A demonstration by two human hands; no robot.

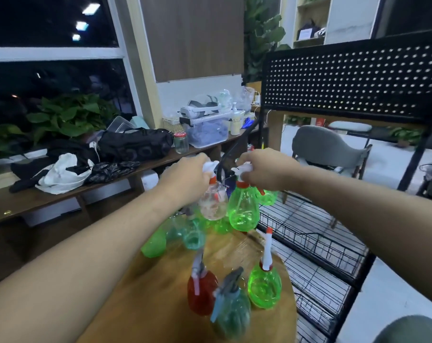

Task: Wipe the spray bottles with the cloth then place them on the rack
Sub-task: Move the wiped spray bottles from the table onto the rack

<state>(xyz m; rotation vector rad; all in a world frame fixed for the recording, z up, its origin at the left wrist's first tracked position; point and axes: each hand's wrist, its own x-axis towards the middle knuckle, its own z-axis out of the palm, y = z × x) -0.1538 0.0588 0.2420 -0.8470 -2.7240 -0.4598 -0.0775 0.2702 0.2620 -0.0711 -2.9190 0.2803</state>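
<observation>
Head view: two bare forearms reach forward over a round wooden table (148, 300) whose glossy top shows ringed grain. The left hand (185, 174) has its fingers curled tight round the white plastic trigger head of a clear bottle (213, 205), a pear-shaped transparent body with an orange collar. The right hand (264, 169) is clamped the same way on the white trigger head of a green bottle (243, 214), translucent and bright, of the same bulbous shape. Both are upright and side by side, almost touching, at the table's far edge just beside the black rack (316, 243). I cannot tell whether their bases touch the table. A second green bottle (269, 196) shows partly under the right hand. Mid-table stand a pale teal bottle (192, 237) and, beside it, a tilted green bottle (155, 243), both blurred. Nearer the camera are a red bottle (202, 295), a dark teal bottle (232, 313) with a grey-blue trigger, and a nozzle-topped green bottle (264, 287) with a tall white spout. The rack has tiered shelves of thin wire grid under a perforated metal panel (353, 78). At the left, a long dark wooden bench (61, 201) carries a black bag (135, 144), a glass jar (180, 142) with a red lid and a clear plastic box (207, 134).
</observation>
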